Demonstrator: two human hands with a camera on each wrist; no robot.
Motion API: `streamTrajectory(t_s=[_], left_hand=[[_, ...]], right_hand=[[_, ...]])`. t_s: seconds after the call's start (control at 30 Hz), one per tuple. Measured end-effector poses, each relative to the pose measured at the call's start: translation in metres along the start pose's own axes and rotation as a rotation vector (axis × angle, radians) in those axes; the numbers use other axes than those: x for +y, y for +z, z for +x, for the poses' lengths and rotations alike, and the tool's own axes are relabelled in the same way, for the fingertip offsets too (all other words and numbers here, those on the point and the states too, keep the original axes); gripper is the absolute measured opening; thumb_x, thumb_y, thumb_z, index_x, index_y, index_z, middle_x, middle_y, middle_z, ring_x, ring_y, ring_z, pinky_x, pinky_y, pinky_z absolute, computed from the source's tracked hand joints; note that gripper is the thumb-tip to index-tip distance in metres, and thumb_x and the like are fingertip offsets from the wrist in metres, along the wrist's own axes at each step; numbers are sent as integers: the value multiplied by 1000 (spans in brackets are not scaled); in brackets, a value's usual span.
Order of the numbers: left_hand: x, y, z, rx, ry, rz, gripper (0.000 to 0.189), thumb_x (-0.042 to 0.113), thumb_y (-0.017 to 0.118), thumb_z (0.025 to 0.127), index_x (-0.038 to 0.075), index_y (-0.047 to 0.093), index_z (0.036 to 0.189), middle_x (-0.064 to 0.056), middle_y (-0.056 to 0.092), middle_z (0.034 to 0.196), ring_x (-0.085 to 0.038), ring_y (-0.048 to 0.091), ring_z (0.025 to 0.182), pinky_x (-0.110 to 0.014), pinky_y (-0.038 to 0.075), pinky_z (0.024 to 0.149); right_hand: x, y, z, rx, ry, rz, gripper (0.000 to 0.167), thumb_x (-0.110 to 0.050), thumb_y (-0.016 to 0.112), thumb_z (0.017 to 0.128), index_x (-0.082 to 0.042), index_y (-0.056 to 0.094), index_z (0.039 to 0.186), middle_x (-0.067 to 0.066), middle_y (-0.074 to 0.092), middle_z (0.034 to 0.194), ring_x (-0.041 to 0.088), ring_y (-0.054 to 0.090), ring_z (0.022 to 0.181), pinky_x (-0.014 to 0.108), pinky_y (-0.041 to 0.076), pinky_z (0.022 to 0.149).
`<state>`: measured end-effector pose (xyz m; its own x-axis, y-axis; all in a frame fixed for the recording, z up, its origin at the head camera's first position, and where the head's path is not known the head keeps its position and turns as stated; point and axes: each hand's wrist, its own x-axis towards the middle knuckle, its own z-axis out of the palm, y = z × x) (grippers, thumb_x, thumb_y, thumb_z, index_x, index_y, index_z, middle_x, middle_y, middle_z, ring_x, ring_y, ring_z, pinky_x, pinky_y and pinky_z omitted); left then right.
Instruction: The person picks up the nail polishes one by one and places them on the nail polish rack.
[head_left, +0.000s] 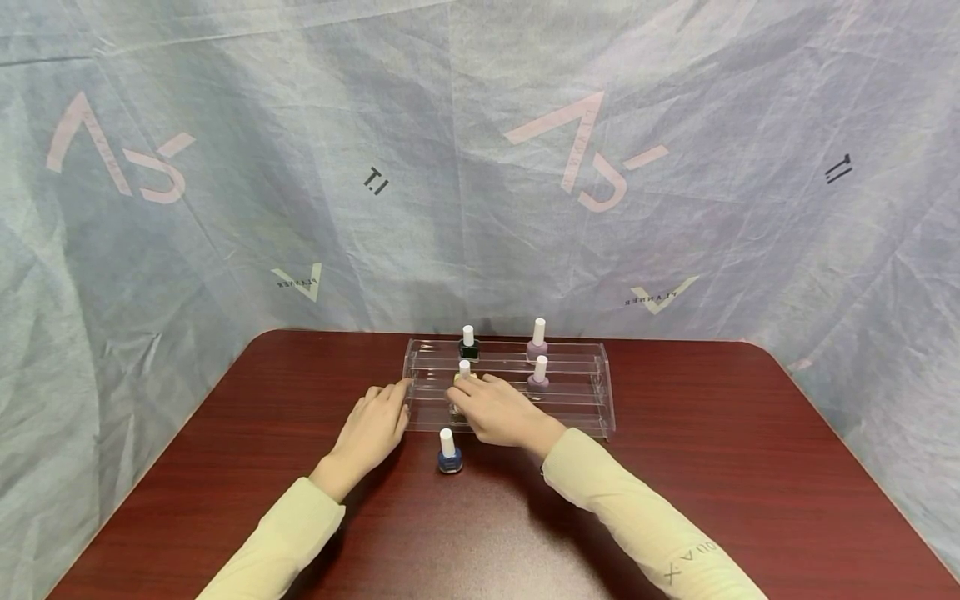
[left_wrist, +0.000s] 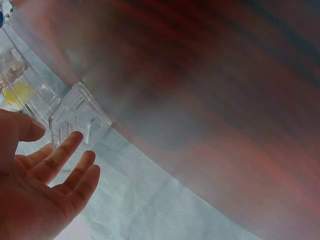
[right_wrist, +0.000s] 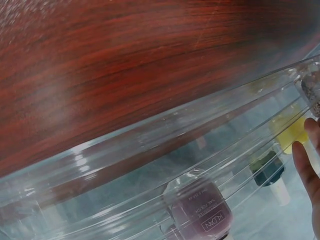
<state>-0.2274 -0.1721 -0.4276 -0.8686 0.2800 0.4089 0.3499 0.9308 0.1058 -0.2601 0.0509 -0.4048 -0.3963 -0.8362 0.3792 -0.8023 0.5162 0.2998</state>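
Note:
A clear tiered rack (head_left: pixel 573 410) stands toward the back of the table, holding several white-capped nail polish bottles. My right hand (head_left: pixel 498 410) is at its front tier, pinching the top of a glitter nail polish bottle (right_wrist: pixel 311 92); the cap is hidden by the fingers. Behind it stands a yellow nail polish (right_wrist: pixel 292 132). My left hand (head_left: pixel 372 425) rests at the rack's left end, fingers fairly straight, fingertips against the clear side panel (left_wrist: pixel 82 117). A dark blue nail polish (head_left: pixel 449 460) stands upright on the table before the rack, between both hands.
A dark green nail polish (head_left: pixel 468 347) and a light purple nail polish (head_left: pixel 537 348) stand on the top tier. Another purple nail polish (head_left: pixel 538 382) is one tier lower, on the right. A grey cloth (head_left: pixel 450 208) hangs behind the reddish-brown table (head_left: pixel 690 467).

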Motion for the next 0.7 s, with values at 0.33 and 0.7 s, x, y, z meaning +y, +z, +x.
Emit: streamTrajectory(t_s=[0.33,0.7], left_hand=[[0,-1,0,4,6,-2,40,16,54,89,6,50,127,-10,63,111,-29,56,99,-42,46,79],[1,-1,0,-4,-4,0,39,17,54,90,6,49,127,-10,62,112,-29,55,101,-42,46,80]], right_hand=[[1,1,0,42,3,15,8,-14,48,86,-14,50,94,-3,52,89,13,52,82,26,45,67],[0,-1,0,29,26,33,10,-16,47,88,-13,51,97,-3,53,91,13,53,84,27,45,68]])
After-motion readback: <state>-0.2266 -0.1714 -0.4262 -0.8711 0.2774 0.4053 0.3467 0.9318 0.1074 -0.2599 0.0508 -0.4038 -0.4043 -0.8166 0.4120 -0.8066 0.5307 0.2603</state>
